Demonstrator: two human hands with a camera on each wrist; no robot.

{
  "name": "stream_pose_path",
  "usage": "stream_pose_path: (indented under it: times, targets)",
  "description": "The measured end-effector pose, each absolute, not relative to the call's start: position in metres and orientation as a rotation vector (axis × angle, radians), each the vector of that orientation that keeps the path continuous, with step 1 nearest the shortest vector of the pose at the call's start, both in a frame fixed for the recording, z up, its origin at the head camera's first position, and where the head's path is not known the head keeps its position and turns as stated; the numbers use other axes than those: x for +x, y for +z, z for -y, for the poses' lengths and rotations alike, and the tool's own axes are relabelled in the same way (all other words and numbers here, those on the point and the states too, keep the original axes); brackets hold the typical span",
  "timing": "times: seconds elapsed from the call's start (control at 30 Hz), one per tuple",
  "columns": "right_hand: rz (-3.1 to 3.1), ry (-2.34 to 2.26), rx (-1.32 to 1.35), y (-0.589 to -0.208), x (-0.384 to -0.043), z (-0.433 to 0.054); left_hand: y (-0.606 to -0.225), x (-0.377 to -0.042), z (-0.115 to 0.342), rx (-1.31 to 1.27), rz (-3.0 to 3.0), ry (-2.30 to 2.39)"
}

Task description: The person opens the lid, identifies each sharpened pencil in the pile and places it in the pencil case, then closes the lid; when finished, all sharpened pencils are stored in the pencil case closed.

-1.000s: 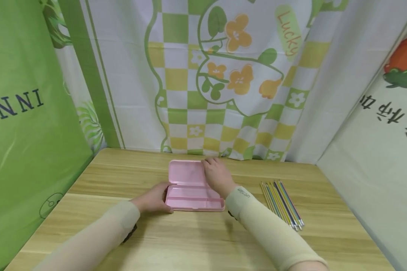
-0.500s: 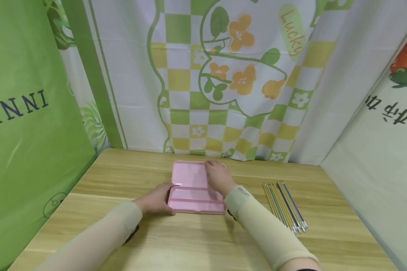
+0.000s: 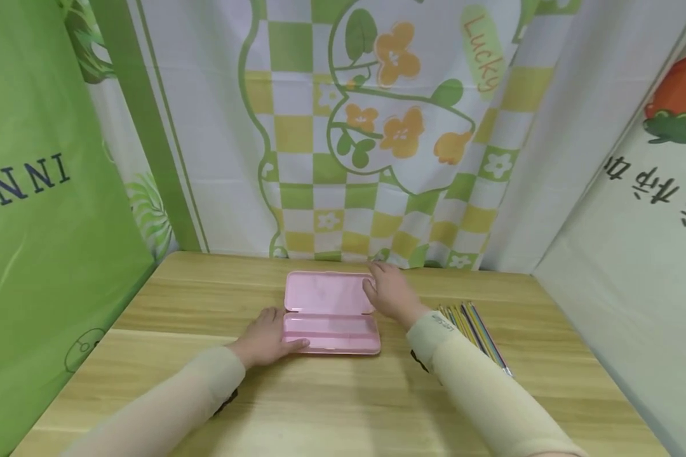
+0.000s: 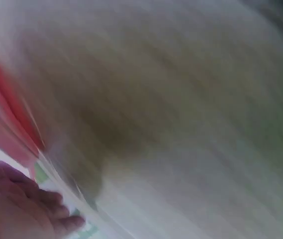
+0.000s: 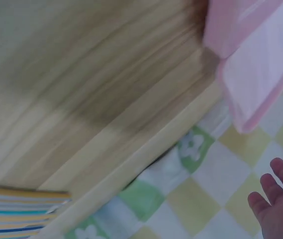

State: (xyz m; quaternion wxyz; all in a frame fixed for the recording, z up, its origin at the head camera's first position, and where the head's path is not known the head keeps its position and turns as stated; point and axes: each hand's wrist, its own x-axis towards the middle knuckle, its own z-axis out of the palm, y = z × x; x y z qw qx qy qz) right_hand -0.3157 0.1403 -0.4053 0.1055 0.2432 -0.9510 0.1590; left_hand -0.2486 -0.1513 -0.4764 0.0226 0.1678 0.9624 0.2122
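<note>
A pale pink case [image 3: 328, 326] sits open on a wooden tabletop [image 3: 331, 406], its long side facing the viewer. The rectangular lid [image 3: 322, 293], corners rounded, leans back along the far edge; a lengthwise ridge divides the shallow base. A left hand [image 3: 265, 337] rests at its left end, thumb across the near corner, while a right hand [image 3: 394, 294] is at the lid's right end.

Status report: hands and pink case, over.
Left hand at left end of pink case. Right hand by right edge of open lid. Pencils to the right, partly behind right sleeve, seemingly clear.
</note>
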Motion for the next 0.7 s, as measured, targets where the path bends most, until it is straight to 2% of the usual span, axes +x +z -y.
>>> stream_pose_path:
  times: [0.17, 0.7]
  targets:
    - [2.855, 0.447, 0.676, -0.408, -0.314, -0.157, -0.477, -0.245, 0.147, 0.413, -2.964, 0.472]
    - [2.981, 0.397, 0.635, -0.403, -0.304, -0.225, -0.485, -0.244, 0.162, 0.386, -2.970, 0.371]
